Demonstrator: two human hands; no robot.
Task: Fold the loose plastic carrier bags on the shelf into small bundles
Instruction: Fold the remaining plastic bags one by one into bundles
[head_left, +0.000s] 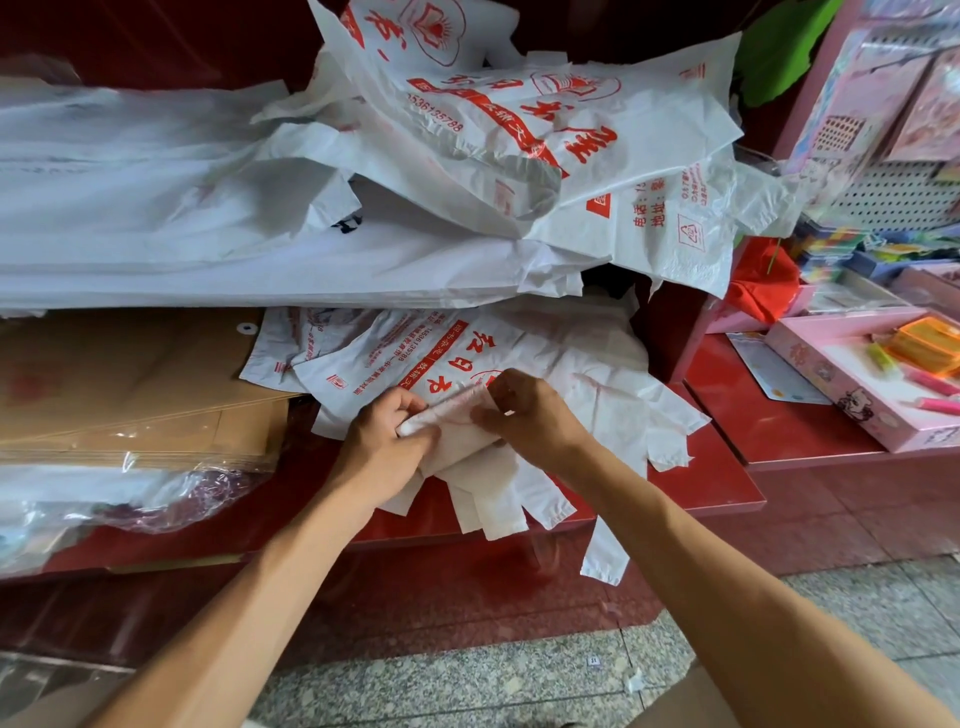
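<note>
Both hands, left hand (382, 439) and right hand (527, 415), pinch a half-folded bag (457, 428) near the red shelf (727, 478) front edge; loose bags (519, 130) crowd behind, speckled floor (467, 675) below.

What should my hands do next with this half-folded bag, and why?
Probably make one more fold toward the handles. Both the left hand and right hand pinch the folded bag at its compact end, but its handle strips trail loose over the red shelf edge.
</note>
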